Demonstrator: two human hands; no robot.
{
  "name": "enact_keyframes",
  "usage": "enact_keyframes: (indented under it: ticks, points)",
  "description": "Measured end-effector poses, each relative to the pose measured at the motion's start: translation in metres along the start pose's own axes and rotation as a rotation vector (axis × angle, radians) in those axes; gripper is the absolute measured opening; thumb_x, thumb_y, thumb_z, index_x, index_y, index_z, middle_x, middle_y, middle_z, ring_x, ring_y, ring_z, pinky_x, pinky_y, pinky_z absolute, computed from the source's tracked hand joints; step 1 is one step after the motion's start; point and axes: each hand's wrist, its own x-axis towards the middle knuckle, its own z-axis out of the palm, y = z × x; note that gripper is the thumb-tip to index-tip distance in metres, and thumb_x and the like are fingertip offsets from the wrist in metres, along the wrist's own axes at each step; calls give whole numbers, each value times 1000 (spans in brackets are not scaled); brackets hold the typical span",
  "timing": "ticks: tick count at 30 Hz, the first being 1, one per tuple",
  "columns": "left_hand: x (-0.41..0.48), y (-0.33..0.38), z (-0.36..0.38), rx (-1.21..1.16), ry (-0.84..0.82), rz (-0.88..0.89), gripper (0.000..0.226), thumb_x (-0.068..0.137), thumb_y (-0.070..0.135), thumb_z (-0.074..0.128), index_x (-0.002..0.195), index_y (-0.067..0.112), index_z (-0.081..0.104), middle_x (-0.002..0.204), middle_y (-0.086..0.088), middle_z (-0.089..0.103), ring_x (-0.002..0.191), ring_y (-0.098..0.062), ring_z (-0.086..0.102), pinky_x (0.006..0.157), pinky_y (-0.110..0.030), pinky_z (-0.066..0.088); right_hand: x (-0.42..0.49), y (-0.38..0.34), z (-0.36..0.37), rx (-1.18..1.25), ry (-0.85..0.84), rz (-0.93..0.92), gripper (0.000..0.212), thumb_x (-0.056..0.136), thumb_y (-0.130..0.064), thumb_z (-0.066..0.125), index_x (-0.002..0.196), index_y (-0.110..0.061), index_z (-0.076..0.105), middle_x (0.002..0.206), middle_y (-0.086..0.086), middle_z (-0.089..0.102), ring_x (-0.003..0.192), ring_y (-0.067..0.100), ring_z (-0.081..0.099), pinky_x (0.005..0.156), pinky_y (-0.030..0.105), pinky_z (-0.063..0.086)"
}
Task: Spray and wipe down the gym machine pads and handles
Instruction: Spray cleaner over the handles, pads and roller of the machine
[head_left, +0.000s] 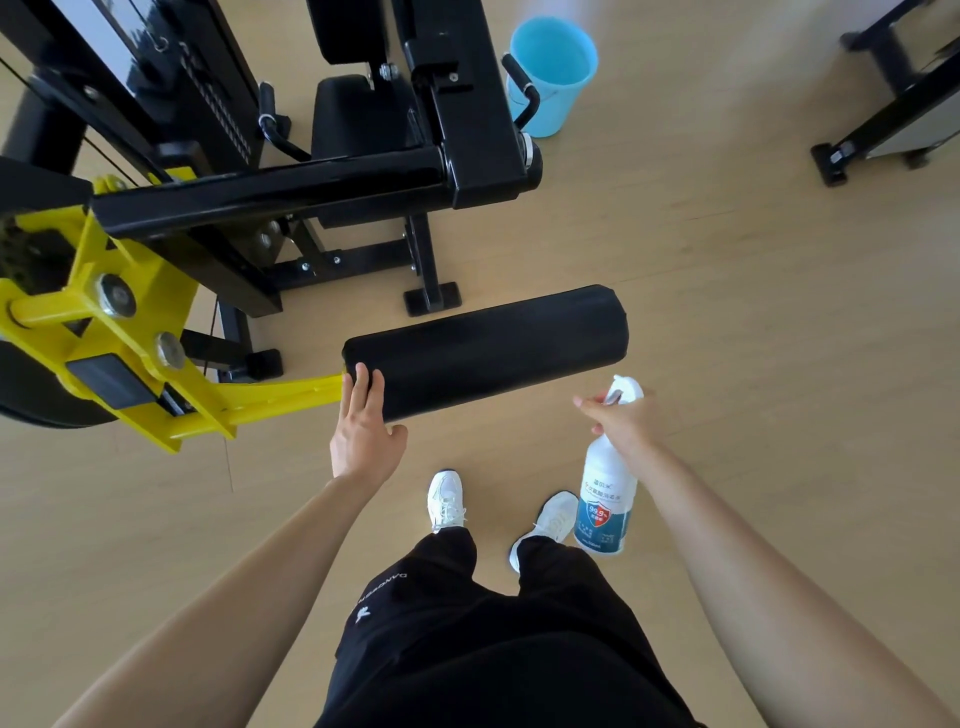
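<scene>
- Dead centre, a black roller pad (488, 348) lies crosswise, mounted on a yellow arm (291, 392) that reaches in from 9 o'clock.
- The left hand (366, 431) rests on the pad's left end. Its fingers are straight and close together over the top, and the thumb is spread against the near side.
- The right hand (626, 421), at 4 o'clock from the pad and apart from it, is curled round the neck of a bottle (605, 499) just under the white trigger head. One finger stretches out to the left.
- The bottle hangs upright. It is white with a blue label, which bears a red-and-blue shield reading "99.9%". The characters above the shield are too small to read.
- At 6 o'clock, black trousers (467, 649) carry white lettering that begins "DAN"; the rest is blurred.
- White shoes (445, 501) stand on the wooden floor (779, 312).
- A blue bucket (550, 73) sits on the floor at 1 o'clock, just beside the black frame (467, 104).
</scene>
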Motion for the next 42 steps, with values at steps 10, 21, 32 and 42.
enact_keyframes:
  ticks: [10,21,32,42]
  points:
    - [-50,-22,33,88,-254,-8,50,90,24,66,140,29,62,173,4,15,155,-21,28,98,-36,52,-32,-11,29,-269,-197,-180,37,74,-33,85,99,-17,62,84,-1,72,49,9,66,59,24,52]
    - [-35,-28,10,-140,-56,-89,34,89,14,65,121,21,74,138,2,65,132,-23,50,99,-37,48,-74,-37,95,-476,-252,-304,30,77,-35,76,90,-13,60,92,4,68,84,24,69,71,32,56]
    - [-7,56,11,-283,90,103,26,90,8,67,112,19,77,122,4,70,114,-22,55,88,-35,51,-25,-4,10,-169,-123,-145,12,71,-32,68,79,-34,59,80,2,66,69,32,69,77,44,61]
    - [-2,215,68,-256,-411,285,26,97,22,62,119,33,70,120,19,64,117,-6,58,100,-29,51,68,14,-103,146,-159,-32,24,83,-34,76,93,-20,59,66,-8,54,43,0,52,51,6,40]
